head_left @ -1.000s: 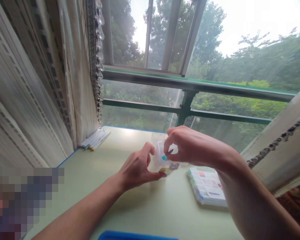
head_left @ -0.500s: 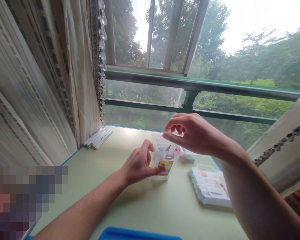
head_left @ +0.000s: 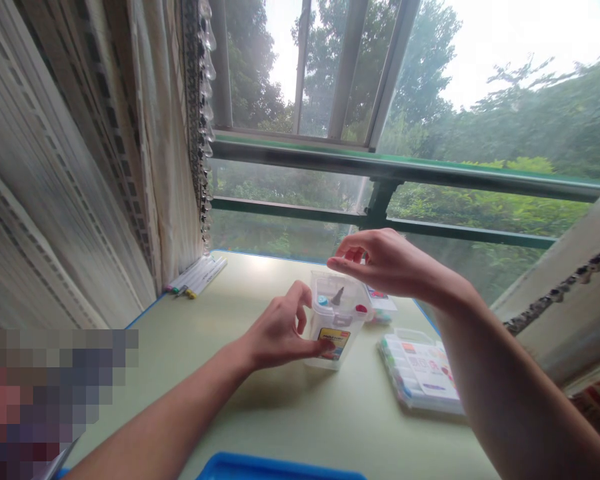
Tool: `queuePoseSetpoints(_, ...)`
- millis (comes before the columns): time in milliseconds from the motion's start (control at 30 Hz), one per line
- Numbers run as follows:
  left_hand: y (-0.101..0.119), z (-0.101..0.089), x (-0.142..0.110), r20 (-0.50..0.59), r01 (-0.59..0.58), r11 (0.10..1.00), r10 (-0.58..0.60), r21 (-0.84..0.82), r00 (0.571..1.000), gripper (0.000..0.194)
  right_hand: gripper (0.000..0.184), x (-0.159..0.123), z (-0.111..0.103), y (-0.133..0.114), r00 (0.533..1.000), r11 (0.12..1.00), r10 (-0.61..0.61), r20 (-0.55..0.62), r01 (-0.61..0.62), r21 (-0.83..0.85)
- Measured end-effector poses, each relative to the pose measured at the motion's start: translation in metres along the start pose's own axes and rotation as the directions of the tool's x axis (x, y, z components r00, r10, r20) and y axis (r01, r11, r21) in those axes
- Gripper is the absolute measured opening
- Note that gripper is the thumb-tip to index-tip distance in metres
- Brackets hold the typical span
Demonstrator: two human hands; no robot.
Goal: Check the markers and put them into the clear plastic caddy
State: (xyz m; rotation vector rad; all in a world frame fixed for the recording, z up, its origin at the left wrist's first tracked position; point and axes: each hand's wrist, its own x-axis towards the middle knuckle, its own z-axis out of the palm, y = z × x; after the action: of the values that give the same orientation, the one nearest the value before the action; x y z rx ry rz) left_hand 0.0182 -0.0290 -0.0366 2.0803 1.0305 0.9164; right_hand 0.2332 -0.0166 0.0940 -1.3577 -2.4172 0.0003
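Left fingers [head_left: 300, 293] clasp a clear box [head_left: 337, 323]; right fingers [head_left: 354, 241] curl, loosely parted, above it.

At lower left, a bare left forearm [head_left: 180, 408] is seen, slim and tapered toward the left hand [head_left: 279, 333]. At lower right, a bare right forearm [head_left: 505, 363] is shown, broader in outline. Slender fingers [head_left: 297, 293] are seen on the bare right hand [head_left: 380, 260] too.

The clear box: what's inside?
A blue piece, a pointed grey piece and a red piece show within the box; the label and left hand cover what lies behind them.
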Motion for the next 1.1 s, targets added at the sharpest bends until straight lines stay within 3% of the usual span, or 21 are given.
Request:
queuePoseSetpoints(400, 0.0003, -0.0018, 0.0004, 0.034, 0.013, 1.000, -0.014, 0.011, 0.999, 0.063, 0.046, 0.0006, 0.0000, -0.0013, 0.999, 0.999, 0.028, 0.046, -0.030, 0.030)
queuePoseSetpoints(633, -0.0005, -0.0023, 0.0007, 0.024, -0.018, 1.000, 0.017, 0.016, 1.000, 0.058, 0.063, -0.0009, 0.0003, -0.0029, 0.982, 0.996, 0.003, 0.189, -0.020, 0.092)
queuePoseSetpoints(900, -0.0016, -0.0024, 0.0006, 0.028, -0.014, 1.000, 0.013, 0.026, 1.000, 0.059, 0.056, -0.0013, 0.0015, -0.0018, 0.977, 0.992, 0.044, 0.207, -0.067, 0.103)
queuePoseSetpoints(1100, -0.0014, -0.0020, 0.0007, 0.020, -0.012, 1.000, 0.011, 0.027, 1.000, 0.059, 0.055, -0.0005, 0.0020, -0.0004, 0.988, 0.992, 0.022, 0.156, -0.041, 0.121)
